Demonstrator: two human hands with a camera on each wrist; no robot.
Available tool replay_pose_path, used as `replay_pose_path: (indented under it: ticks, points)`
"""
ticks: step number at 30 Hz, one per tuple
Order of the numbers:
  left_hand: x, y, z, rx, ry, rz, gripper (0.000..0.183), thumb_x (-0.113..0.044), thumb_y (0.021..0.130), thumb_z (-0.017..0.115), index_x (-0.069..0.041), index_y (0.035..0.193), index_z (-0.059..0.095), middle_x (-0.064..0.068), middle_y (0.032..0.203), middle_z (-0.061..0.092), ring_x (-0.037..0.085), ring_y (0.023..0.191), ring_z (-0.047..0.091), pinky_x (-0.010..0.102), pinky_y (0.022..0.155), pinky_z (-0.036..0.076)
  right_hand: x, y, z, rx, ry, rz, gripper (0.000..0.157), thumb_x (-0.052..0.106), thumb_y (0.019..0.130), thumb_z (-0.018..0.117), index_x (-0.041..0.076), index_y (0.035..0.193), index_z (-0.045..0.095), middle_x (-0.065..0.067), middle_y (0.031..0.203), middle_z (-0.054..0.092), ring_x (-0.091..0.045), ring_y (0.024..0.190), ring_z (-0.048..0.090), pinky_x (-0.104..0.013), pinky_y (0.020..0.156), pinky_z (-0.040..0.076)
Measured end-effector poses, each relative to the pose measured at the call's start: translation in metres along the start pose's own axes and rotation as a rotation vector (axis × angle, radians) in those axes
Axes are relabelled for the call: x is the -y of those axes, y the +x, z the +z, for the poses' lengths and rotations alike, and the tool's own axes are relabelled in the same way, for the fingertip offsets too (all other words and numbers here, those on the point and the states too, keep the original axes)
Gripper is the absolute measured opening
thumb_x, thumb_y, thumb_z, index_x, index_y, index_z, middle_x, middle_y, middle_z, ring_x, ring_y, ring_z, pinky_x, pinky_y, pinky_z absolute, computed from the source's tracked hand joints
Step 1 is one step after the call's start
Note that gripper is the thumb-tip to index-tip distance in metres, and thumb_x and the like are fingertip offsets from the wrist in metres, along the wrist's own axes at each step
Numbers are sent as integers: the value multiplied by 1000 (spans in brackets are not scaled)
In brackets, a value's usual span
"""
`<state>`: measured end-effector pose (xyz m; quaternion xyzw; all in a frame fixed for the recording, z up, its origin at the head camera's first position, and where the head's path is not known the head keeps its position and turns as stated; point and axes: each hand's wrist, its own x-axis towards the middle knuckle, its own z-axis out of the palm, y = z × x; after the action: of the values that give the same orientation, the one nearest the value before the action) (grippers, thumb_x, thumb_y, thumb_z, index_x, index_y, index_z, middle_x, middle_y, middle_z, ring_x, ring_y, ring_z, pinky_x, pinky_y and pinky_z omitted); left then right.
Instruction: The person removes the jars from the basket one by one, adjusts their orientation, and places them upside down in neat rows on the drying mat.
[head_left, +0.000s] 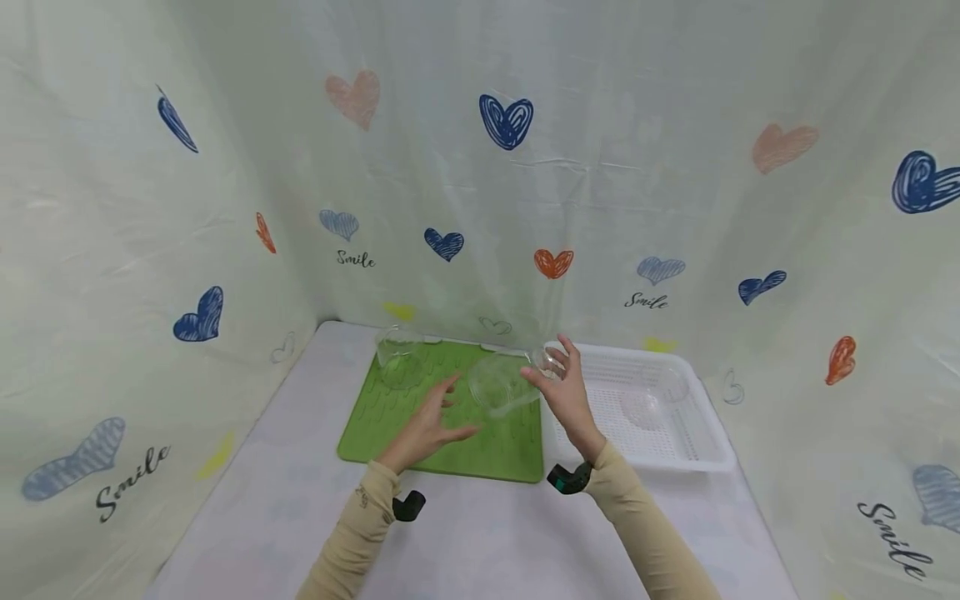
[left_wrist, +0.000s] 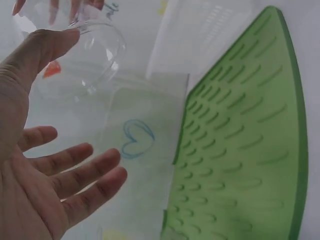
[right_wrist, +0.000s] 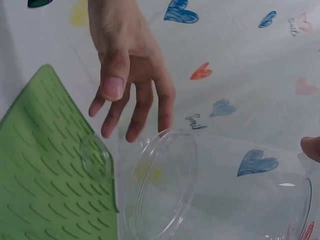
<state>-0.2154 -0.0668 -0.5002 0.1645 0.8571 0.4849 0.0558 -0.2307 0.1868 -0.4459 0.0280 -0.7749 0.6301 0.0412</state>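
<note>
Tipped onto its side above the green mat (head_left: 480, 450) is a clear container (head_left: 501, 385) with a wide round rim. My right hand (head_left: 568, 402) grips it at the right end, fingers and thumb curled round it. My left hand (head_left: 426, 427) stands to the left of the rim, fingers spread and thumb apart, with nothing in it. In the right wrist view, the left hand (right_wrist: 132, 75) reaches in from above, fingertips close to the container's rim (right_wrist: 162, 185). A second clear container (head_left: 401, 360) stands on the mat's far left corner.
A white perforated basket (head_left: 708, 446) sits to the right of the mat, with another clear container (head_left: 656, 396) inside. The pale table (head_left: 480, 542) extends in front. A curtain (head_left: 480, 192) printed with hearts hangs behind and along both sides.
</note>
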Motion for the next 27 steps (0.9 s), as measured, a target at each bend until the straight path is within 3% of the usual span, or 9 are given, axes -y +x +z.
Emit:
replay_pose_path:
  ticks: [4,8,16,20,27]
  points:
    - [16,-12,-9,-6,21,-70,94,-53,79,73,-19,152,26,12,151,36,34,132,44,55,99,45,1,4,12,-32,-107,-97,96,34,83,76,30,154,10,-12,153,26,-34,141,29,-54,109,36]
    - [43,-27,-19,-43,79,-124,81,-47,84,71,-12,148,36,14,150,38,39,131,44,56,102,43,3,10,25,-63,-185,-178,98,37,81,78,29,153,13,-13,153,28,-34,140,30,-57,110,33]
    - [95,-47,-29,-140,258,-226,61,-34,89,68,-4,137,48,23,144,44,44,131,43,59,105,39,5,29,47,-87,-248,-278,101,41,77,80,24,154,16,-12,153,28,-33,140,30,-59,109,32]
    - [115,-51,-27,-177,290,-229,53,-31,88,69,-3,131,55,22,136,51,43,128,46,59,104,40,0,42,56,-75,-264,-285,100,43,78,79,24,154,17,-13,154,27,-32,141,30,-59,110,32]
    - [137,-51,-20,-262,357,-156,35,-23,83,75,-7,113,65,16,118,59,38,112,52,58,97,42,-21,67,76,-61,-342,-225,99,44,79,77,29,154,15,-12,157,23,-33,142,27,-59,111,31]
